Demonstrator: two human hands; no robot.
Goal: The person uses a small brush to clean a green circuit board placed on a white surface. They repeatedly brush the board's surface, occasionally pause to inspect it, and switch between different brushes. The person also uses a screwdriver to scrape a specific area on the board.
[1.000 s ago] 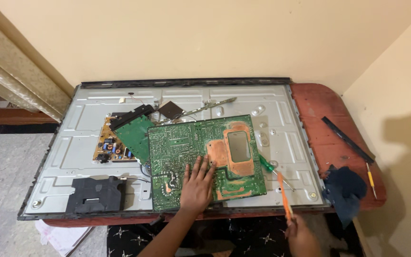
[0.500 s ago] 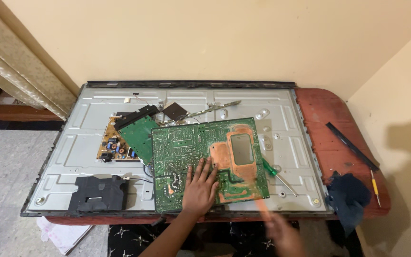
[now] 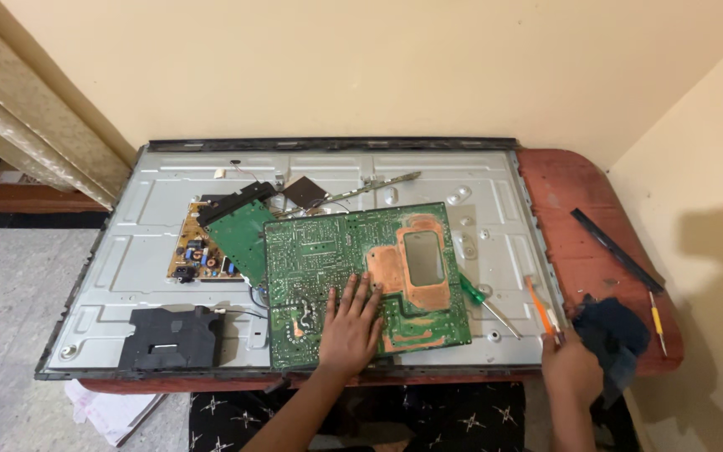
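Pressing flat on the large green printed circuit board point(image 3: 361, 280), solder side up with bare copper patches, the left hand point(image 3: 351, 326) lies palm down with fingers spread; it grips nothing. Board lies on the grey sheet-metal back panel of a flat television point(image 3: 311, 167), toward the panel's near edge and right of its middle.

Landmark: the green board.
- Right of it, at the panel's right edge, the right hand point(image 3: 569, 368) is closed around the lower end of an orange-handled tool point(image 3: 539, 305); how the fingers sit on it I cannot tell.
- Touching its right edge: a green-handled screwdriver point(image 3: 483, 301), shaft pointing toward the near right.
- Left of it, partly under its corner: a smaller green board point(image 3: 240, 234), and beyond that a tan power board with small components point(image 3: 194, 251).
- Near left: a black plastic box-shaped module point(image 3: 169, 336).
- Far right, on the reddish-brown wooden table point(image 3: 562, 192): a dark blue cloth point(image 3: 612, 331) just beside the right hand, a long black strip point(image 3: 617, 249), and a thin yellow-handled tool point(image 3: 656, 320).
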